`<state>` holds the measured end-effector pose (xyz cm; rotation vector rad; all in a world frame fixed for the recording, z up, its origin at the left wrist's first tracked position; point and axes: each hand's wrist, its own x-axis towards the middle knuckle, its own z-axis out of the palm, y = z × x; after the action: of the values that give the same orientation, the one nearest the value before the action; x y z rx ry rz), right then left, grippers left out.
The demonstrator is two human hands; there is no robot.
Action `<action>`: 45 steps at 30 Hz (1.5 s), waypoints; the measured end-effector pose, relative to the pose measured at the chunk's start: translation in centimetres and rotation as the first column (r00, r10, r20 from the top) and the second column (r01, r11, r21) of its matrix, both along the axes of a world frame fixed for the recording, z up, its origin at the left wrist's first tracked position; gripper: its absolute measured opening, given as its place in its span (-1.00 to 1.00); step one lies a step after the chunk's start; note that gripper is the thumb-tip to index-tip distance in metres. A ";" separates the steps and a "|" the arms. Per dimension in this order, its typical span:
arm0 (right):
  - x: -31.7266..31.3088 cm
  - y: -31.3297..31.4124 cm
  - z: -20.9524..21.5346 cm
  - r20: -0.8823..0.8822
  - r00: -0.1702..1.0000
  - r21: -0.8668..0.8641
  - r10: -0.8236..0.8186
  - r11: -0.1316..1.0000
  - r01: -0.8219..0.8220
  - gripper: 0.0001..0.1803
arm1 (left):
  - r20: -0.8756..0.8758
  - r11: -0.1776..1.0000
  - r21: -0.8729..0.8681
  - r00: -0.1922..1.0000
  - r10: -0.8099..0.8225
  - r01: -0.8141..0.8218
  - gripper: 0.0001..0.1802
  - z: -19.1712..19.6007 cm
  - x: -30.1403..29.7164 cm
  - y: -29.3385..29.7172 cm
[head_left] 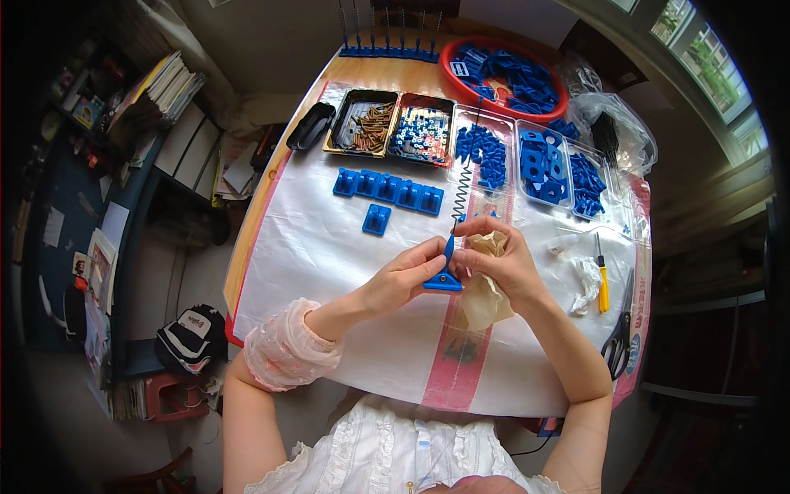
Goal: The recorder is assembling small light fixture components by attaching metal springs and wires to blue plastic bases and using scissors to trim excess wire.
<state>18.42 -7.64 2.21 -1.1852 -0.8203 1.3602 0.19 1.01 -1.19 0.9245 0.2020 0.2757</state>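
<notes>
Between my two hands is a blue plastic bracket (443,283) with a triangular base and a narrow upright stem. A dark, wavy metal rod (462,196) rises from its top, straightening toward the far end. My left hand (414,270) pinches the bracket's stem between thumb and fingers. On the other side, my right hand (508,257) is closed on a crumpled tan cloth or paper (483,309), its fingertips beside the stem. Beyond my left hand sit a row of blue brackets (387,189) and a single blue piece (376,219).
Trays of brown screws (372,125), small nuts (420,123) and blue parts (491,156) line the far side. Behind are a red basin (562,103) of blue pieces and a rack of upright rods (387,53). A yellow screwdriver (603,288) and scissors (619,342) lie right.
</notes>
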 end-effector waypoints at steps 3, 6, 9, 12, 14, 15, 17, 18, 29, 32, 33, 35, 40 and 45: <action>0.0 0.1 -0.3 0.064 0.995 0.011 -0.081 0.997 0.081 -0.79 | 0.056 0.999 0.016 0.997 -0.044 0.043 -0.72 -0.8 0.0 0.5; 0.9 0.2 -1.2 0.064 0.986 0.027 -0.154 0.988 0.153 -0.86 | 0.008 0.999 -0.044 1.000 -0.019 0.020 -0.76 0.4 0.0 0.4; 1.7 0.4 -2.1 -0.009 0.994 0.049 -0.108 0.993 0.109 -0.89 | 0.027 0.998 -0.055 0.999 -0.026 0.028 -0.74 -0.1 0.0 0.5; 1.6 0.2 -1.7 -0.068 0.998 0.044 -0.016 0.999 0.019 -0.85 | 0.060 0.996 -0.057 0.996 -0.067 0.071 -0.72 -0.4 -0.1 0.8; 1.1 0.0 -0.7 -0.055 0.998 0.016 0.017 1.000 -0.016 -0.81 | 0.085 0.993 -0.069 0.992 -0.093 0.099 -0.71 -0.9 -0.1 0.9; 0.7 -0.1 -0.2 -0.027 0.999 -0.006 0.021 1.000 -0.021 -0.79 | 0.094 0.991 -0.081 0.991 -0.099 0.107 -0.71 -1.2 -0.2 0.8; 0.3 -0.1 0.2 -0.022 0.999 -0.012 0.041 0.999 -0.042 -0.73 | 0.104 0.987 -0.076 0.986 -0.134 0.142 -0.71 -1.2 -0.2 0.8; 0.2 -0.1 0.0 -0.009 0.999 0.005 0.033 0.999 -0.033 -0.74 | 0.104 0.984 -0.060 0.981 -0.163 0.170 -0.71 -1.2 -0.2 0.8; 0.1 -0.1 -0.3 0.096 0.995 -0.017 -0.037 0.999 0.039 -0.82 | -0.042 0.987 -0.030 0.987 -0.157 0.156 -0.66 -0.3 -0.1 0.5; -0.2 -0.1 -1.6 0.165 0.983 0.002 -0.085 0.996 0.086 -0.82 | -0.116 0.978 0.175 0.989 -0.092 0.112 -0.63 -1.0 0.1 0.4; -0.2 -0.2 -1.9 0.172 0.981 0.005 -0.094 0.995 0.095 -0.82 | -0.127 0.973 0.207 0.989 -0.080 0.105 -0.62 -1.3 0.2 0.4; -0.2 -0.1 -2.4 0.110 0.992 -0.010 -0.064 0.998 0.066 -0.82 | -0.096 0.979 0.177 0.991 -0.090 0.106 -0.61 -1.9 0.2 0.3; -1.1 -0.1 -0.4 -0.033 0.999 -0.041 -0.029 0.999 0.027 -0.82 | 0.030 0.982 -0.104 0.988 -0.154 0.156 -0.56 -1.5 -0.1 0.1; -0.3 -0.1 -1.4 -0.001 0.999 -0.098 -0.042 0.994 0.042 -0.81 | -0.034 0.975 -0.187 0.991 -0.129 0.121 -0.55 -0.3 -0.2 0.3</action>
<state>18.15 -7.75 0.84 -1.2694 -0.7292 1.3805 0.01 1.30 -1.47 0.7565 0.2069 0.1168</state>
